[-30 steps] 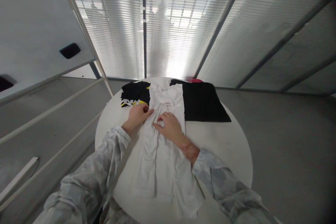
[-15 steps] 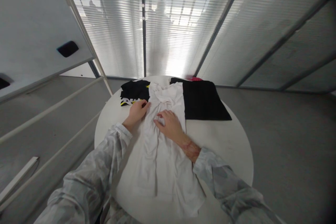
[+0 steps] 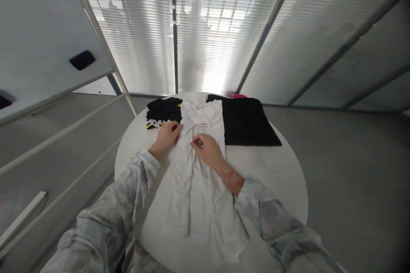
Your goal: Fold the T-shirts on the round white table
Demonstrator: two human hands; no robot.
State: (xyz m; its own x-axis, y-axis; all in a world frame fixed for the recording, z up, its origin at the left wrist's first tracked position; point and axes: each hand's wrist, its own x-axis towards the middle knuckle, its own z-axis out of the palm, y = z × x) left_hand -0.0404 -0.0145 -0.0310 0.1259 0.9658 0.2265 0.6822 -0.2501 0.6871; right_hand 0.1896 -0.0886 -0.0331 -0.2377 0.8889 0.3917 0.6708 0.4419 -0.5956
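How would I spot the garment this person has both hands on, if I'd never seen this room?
Find the round white table. The white garment runs down its middle, under the left hand and right hand. Its neighbours are black: a yellow-printed piece and a plain black one.

The white shirt (image 3: 198, 187) is soft, matt cloth, lightly creased. The black garment (image 3: 248, 121) beside it is smooth matt fabric. The round table (image 3: 275, 175) has a smooth, faintly glossy white top.
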